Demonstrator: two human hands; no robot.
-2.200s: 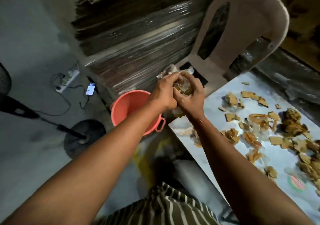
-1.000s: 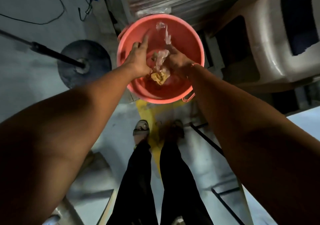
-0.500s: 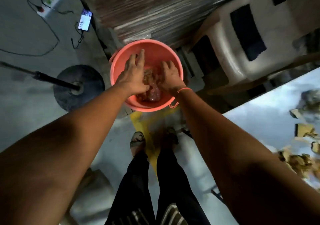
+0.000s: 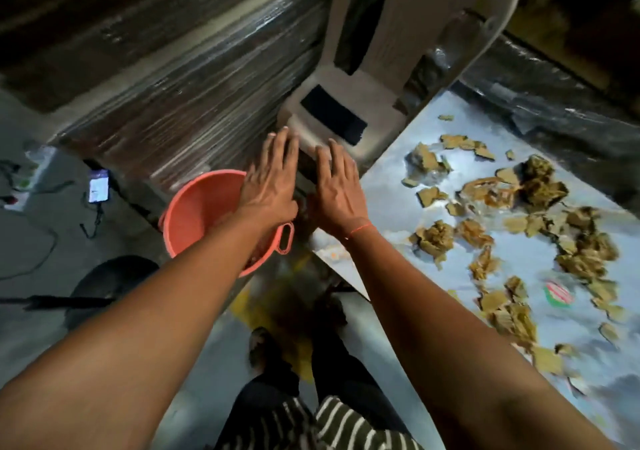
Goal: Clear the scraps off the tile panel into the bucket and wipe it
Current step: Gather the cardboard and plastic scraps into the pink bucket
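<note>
Count, head view:
- Hands: 2, left hand (image 4: 268, 186) and right hand (image 4: 337, 193), both flat with fingers spread, nothing held.
- Bucket (image 4: 194, 214): 1, salmon-pink.
- Tile panel (image 4: 519, 262): 1.
- Scraps (image 4: 433, 238): brown pieces and crumpled clumps scattered on the panel, too many and too blurred for an exact count; well over twenty.
- Round red-and-green sticker (image 4: 557, 293) on the panel: 1.
- Plastic chair (image 4: 408, 51): 1.
- Lit phone (image 4: 98, 190) on the floor: 1.

A storeroom or warehouse: tall stacks of flat brown boards wrapped in clear plastic film (image 4: 180, 79) stand on a bare grey concrete floor (image 4: 45, 228), beside a beige moulded plastic chair (image 4: 391, 68).
</note>
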